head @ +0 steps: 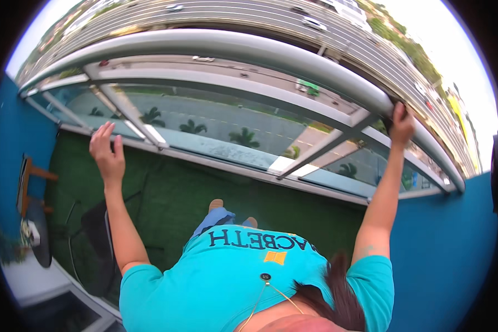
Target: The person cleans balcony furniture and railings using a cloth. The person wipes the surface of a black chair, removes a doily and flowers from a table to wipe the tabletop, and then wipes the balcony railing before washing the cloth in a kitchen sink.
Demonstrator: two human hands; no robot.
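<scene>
My right hand (402,128) is wrapped over the round metal handrail (216,41) of a balcony railing, toward its right end. A dark, cloth-like item (386,123) shows between that palm and the rail, draping on both sides of it; most of it is hidden under the fingers. My left hand (108,153) is held up in the air with fingers apart and nothing in it. It appears near the lower left part of the railing, apart from the handrail. Below the handrail run a flat metal bar (216,83), slanting posts (315,151) and glass panels (216,145).
Green turf-like flooring (170,182) lies underfoot, between blue walls (435,240). At left stand a black chair (95,245), a small dark round table (41,240) with a white planter (33,232), and a wooden piece (25,186). Beyond the railing, far below, is a multi-lane road (240,16) with vehicles.
</scene>
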